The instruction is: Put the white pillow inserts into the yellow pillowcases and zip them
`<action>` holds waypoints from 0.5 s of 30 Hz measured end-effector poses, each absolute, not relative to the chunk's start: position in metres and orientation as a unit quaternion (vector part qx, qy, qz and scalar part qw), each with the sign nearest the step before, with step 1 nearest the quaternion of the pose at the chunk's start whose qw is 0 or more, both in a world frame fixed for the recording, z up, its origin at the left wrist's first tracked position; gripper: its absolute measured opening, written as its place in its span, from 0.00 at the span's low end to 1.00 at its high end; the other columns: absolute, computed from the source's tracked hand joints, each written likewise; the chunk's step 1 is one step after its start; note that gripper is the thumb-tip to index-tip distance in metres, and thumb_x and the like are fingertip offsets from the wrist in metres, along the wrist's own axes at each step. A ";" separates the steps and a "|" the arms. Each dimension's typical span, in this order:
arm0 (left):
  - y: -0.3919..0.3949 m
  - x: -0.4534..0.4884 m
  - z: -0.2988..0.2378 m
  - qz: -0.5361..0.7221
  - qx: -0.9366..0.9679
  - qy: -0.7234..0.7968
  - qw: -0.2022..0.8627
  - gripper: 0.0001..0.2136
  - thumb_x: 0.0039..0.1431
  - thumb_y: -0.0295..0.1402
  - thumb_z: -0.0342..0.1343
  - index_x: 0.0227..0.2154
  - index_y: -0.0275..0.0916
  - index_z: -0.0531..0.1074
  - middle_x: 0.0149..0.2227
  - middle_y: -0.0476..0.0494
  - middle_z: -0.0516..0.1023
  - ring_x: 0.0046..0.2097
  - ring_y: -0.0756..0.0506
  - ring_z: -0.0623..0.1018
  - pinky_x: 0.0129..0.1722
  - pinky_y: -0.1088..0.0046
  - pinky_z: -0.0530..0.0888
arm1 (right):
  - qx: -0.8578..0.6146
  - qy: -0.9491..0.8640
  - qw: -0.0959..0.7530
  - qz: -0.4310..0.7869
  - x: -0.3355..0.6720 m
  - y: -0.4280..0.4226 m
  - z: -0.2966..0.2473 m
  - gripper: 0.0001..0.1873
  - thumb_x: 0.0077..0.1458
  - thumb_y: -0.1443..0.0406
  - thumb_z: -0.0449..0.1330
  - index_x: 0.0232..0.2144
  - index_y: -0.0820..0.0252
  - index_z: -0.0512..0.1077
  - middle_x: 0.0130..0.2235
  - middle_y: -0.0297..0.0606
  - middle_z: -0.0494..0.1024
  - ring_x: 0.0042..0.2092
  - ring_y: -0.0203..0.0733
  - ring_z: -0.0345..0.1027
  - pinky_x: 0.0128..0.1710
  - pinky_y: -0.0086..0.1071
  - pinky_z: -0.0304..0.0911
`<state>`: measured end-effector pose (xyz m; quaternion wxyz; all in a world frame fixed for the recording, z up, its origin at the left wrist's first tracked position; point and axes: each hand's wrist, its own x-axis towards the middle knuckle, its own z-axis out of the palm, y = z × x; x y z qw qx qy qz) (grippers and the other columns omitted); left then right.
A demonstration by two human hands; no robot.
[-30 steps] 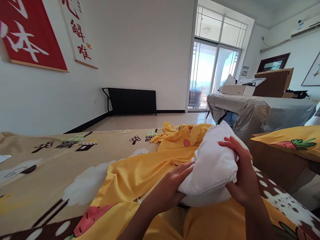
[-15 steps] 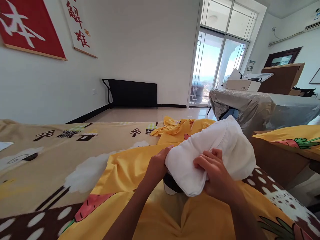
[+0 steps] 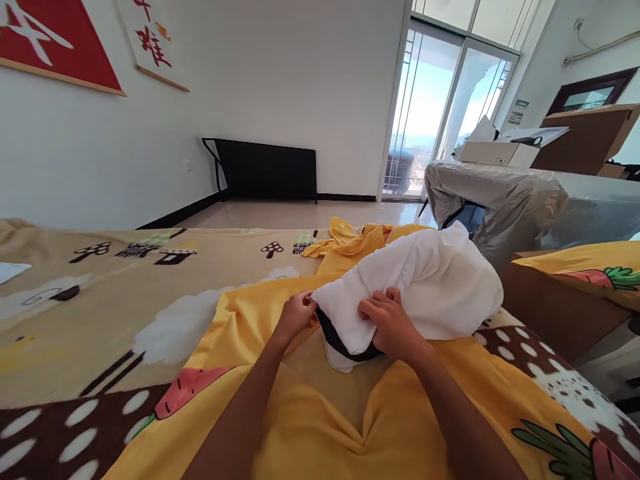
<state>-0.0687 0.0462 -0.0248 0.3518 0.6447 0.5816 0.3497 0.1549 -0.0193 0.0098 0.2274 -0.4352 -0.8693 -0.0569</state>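
A soft white pillow (image 3: 445, 287) lies tilted across a yellow carrot-print fabric cover (image 3: 250, 320). At the pillow's near left corner, my left hand (image 3: 295, 317) is closed, pinching the tip between thumb and fingers. My right hand (image 3: 395, 327) is closed on the pillow's near edge, its fingers bunching the white cloth. Below that edge shows a black and white patch (image 3: 334, 340), partly covered by the pillow; I cannot tell whether it is a print or a separate piece.
A beige and brown patterned blanket (image 3: 165, 287) spreads under the yellow fabric. Crumpled yellow cloth (image 3: 350, 240) lies beyond the pillow. To the right, another carrot-print piece (image 3: 575, 267) rests on a cardboard box (image 3: 545, 307). A plastic-covered table (image 3: 520, 193) carries open boxes.
The pillow has shifted left and lies lower, exposing more of the black patch. My left hand has moved left to the pillow's corner tip; my right hand has moved left with the pillow's edge.
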 end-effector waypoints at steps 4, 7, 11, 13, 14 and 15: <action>0.042 -0.078 -0.016 0.312 0.660 0.547 0.410 0.18 0.48 0.42 0.53 0.41 0.36 0.68 0.33 0.44 0.76 0.33 0.45 0.78 0.24 0.77 0.71 | -0.433 -0.857 0.275 -0.039 0.156 -0.019 0.009 0.17 0.33 0.79 0.50 0.29 0.59 0.62 0.30 0.34 0.74 0.38 0.41 0.61 0.43 0.35 0.43; 0.040 -0.082 -0.014 0.296 0.681 0.519 0.424 0.25 0.43 0.43 0.59 0.46 0.38 0.66 0.38 0.43 0.76 0.37 0.44 0.77 0.25 0.77 0.70 | -0.428 -0.852 0.298 -0.032 0.157 -0.018 0.008 0.18 0.33 0.78 0.49 0.29 0.58 0.62 0.30 0.33 0.74 0.38 0.40 0.61 0.43 0.35 0.43; 0.041 -0.073 -0.023 0.322 0.682 0.530 0.387 0.24 0.41 0.38 0.61 0.43 0.36 0.65 0.35 0.44 0.75 0.32 0.46 0.76 0.24 0.76 0.69 | -0.420 -0.854 0.305 -0.031 0.157 -0.019 0.009 0.17 0.33 0.78 0.49 0.29 0.59 0.63 0.29 0.33 0.74 0.38 0.40 0.61 0.43 0.35 0.43; 0.042 -0.067 -0.028 0.332 0.675 0.538 0.380 0.21 0.42 0.35 0.59 0.41 0.36 0.64 0.29 0.48 0.74 0.28 0.48 0.74 0.24 0.76 0.69 | -0.413 -0.858 0.302 -0.036 0.156 -0.020 0.010 0.15 0.35 0.78 0.50 0.28 0.59 0.64 0.28 0.33 0.73 0.37 0.39 0.61 0.43 0.35 0.43; 0.042 -0.064 -0.030 0.332 0.673 0.540 0.381 0.19 0.42 0.34 0.58 0.40 0.37 0.63 0.27 0.50 0.73 0.27 0.48 0.74 0.24 0.76 0.69 | -0.409 -0.860 0.300 -0.043 0.156 -0.022 0.012 0.15 0.35 0.78 0.50 0.28 0.59 0.64 0.28 0.33 0.73 0.37 0.39 0.61 0.43 0.35 0.44; 0.043 -0.062 -0.032 0.333 0.671 0.541 0.382 0.17 0.43 0.32 0.57 0.39 0.37 0.63 0.25 0.51 0.72 0.26 0.49 0.74 0.24 0.77 0.69 | -0.406 -0.863 0.297 -0.050 0.155 -0.024 0.013 0.14 0.36 0.78 0.50 0.27 0.59 0.65 0.28 0.33 0.73 0.36 0.38 0.61 0.42 0.34 0.44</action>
